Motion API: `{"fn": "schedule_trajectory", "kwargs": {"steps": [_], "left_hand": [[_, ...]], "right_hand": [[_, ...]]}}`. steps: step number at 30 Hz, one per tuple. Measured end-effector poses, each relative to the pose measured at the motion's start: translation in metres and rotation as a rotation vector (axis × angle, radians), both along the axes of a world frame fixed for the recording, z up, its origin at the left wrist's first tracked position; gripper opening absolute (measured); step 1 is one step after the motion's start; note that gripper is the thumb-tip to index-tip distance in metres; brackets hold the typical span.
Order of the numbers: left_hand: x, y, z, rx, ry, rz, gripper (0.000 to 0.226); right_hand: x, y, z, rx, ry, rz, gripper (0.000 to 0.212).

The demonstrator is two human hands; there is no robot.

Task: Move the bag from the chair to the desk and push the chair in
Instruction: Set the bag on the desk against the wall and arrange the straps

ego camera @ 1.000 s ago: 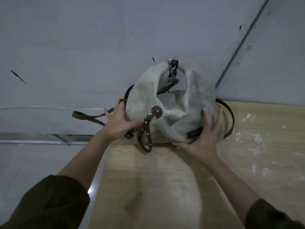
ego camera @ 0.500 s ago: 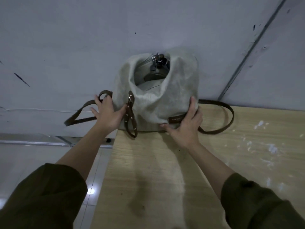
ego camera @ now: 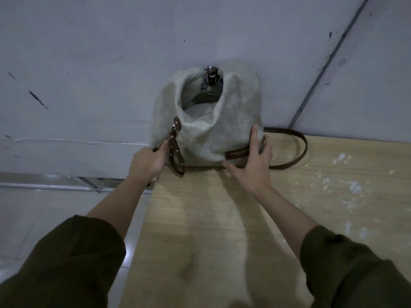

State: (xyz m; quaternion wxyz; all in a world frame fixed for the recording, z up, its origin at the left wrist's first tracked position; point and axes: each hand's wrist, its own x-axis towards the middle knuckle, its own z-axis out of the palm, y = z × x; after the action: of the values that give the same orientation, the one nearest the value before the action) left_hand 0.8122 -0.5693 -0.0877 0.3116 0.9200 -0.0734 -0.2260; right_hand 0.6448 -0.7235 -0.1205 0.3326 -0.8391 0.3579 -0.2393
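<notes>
The pale canvas bag (ego camera: 206,130) sits upright at the far left corner of the wooden tabletop (ego camera: 222,218), its back against the grey wall (ego camera: 89,63). The left hand (ego camera: 148,163) has its grip closed on the brown strap hardware at the bag's left side. The right hand (ego camera: 251,165) lies spread and open against the bag's lower right, fingers flat on the fabric beside the brown label (ego camera: 236,153). A brown strap (ego camera: 295,150) loops out on the tabletop to the right.

The grey bag (ego camera: 206,127) stands on the far left corner of the wooden desk (ego camera: 222,218), against the wall (ego camera: 89,63). The left hand (ego camera: 148,163) is closed on its brown strap (ego camera: 175,152); the right hand (ego camera: 251,165) lies flat against its side.
</notes>
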Motion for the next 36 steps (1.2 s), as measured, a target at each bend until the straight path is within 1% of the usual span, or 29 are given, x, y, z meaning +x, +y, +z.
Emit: {"fn": "schedule_trajectory", "kwargs": {"steps": [3,5,8,10,13,15,17,21,25,28,36], "left_hand": [[-0.007,0.005,0.001,-0.096,-0.034,0.001,0.046],[-0.014,0.010,0.004,-0.160,-0.052,-0.012,0.038],[-0.030,0.017,0.012,-0.243,-0.026,-0.093,0.029],[-0.047,0.020,0.020,-0.275,0.016,-0.164,0.031],[-0.075,0.026,0.027,-0.341,0.086,-0.233,0.033],[-0.097,0.034,0.031,-0.327,0.131,-0.304,0.037],[-0.119,0.042,0.032,-0.315,0.160,-0.407,0.035],[-0.167,0.063,0.038,-0.328,0.230,-0.584,0.027],[-0.209,0.091,0.041,-0.336,0.245,-0.744,0.020],[-0.237,0.119,0.038,-0.329,0.261,-0.860,0.023],[-0.307,0.193,0.015,-0.275,0.325,-1.083,0.024]], "right_hand": [[-0.005,0.000,0.005,0.025,0.003,0.007,0.102],[-0.010,-0.001,0.011,0.075,0.023,0.015,0.094],[-0.023,0.001,0.022,0.128,0.063,0.019,0.076],[-0.036,0.008,0.030,0.127,0.078,0.028,0.062],[-0.062,0.028,0.043,0.067,0.165,0.091,0.041],[-0.082,0.044,0.051,0.089,0.206,0.125,0.034],[-0.103,0.061,0.057,0.118,0.214,0.128,0.027],[-0.146,0.098,0.062,0.126,0.210,0.058,0.022],[-0.191,0.143,0.060,0.139,0.178,-0.065,0.021],[-0.227,0.184,0.054,0.153,0.151,-0.148,0.020],[-0.313,0.300,0.019,0.213,0.195,-0.296,0.019]]}}
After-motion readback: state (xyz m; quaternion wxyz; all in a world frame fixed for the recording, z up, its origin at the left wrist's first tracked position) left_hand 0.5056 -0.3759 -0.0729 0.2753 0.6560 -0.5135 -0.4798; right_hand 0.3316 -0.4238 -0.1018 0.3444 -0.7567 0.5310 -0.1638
